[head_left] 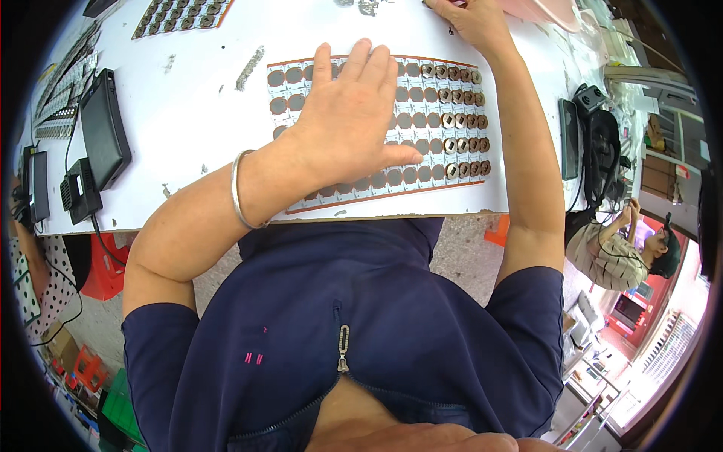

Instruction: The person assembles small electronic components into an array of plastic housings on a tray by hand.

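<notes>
I see the left hand (pixel 346 113) laid flat, fingers (pixel 321 66) slightly spread, on a panel (pixel 409 108) of grey discs with metal pieces (pixel 461 120) at its right, near the front edge of the white desk (pixel 188 135), though the right hand (pixel 478 22), by a pink container (pixel 538 10), is too cropped to tell its grip, a person (pixel 611 255) beyond

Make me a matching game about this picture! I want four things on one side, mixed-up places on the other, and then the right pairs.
Things:
1. Left hand
2. Right hand
3. Bangle
4. Large black box

Places:
A. Around the left wrist
B. Toward the left end of the white table
C. Spread over the sheet of discs
D. Next to the pink container

Right pairs: 1-C, 2-D, 3-A, 4-B
</notes>
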